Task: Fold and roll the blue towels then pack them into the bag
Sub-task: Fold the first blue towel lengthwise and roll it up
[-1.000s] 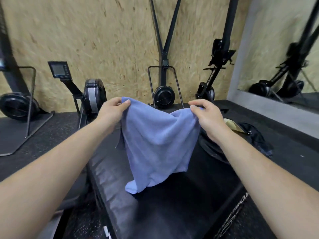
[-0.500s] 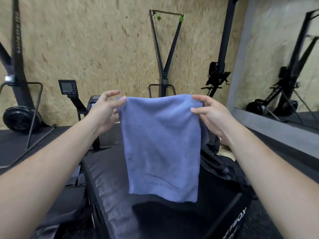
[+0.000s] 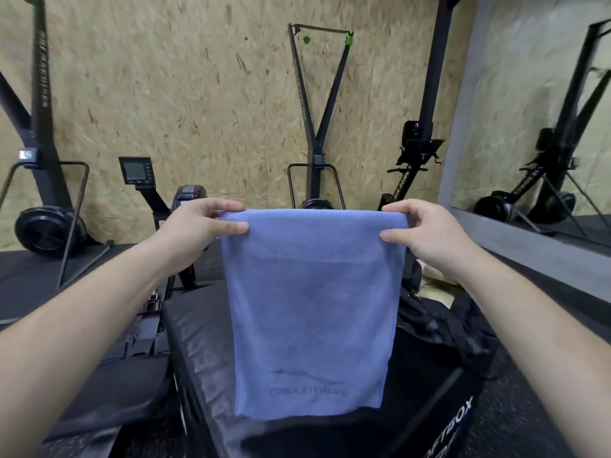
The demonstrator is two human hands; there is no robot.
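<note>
Right of frame, a black bag [image 3: 439, 328] lies open, something pale inside. Fingers of the left hand [image 3: 195, 226] and right hand [image 3: 426, 229] pinch the top corners of a flat-hanging blue towel [image 3: 307, 309] stamped YOGA FITNESS.

An OSB wall [image 3: 198, 94] of pale wood chips backs the room. Black fitness machines stand along it: a rower's monitor [image 3: 135, 170] and a forked upright frame [image 3: 316, 150] (green clips [image 3: 349, 37] at its top). A grey-framed mirror [image 3: 545, 127] fills the right. Black rubber floor [image 3: 29, 276] lies below, with a padded black box [image 3: 198, 325] nearest.
</note>
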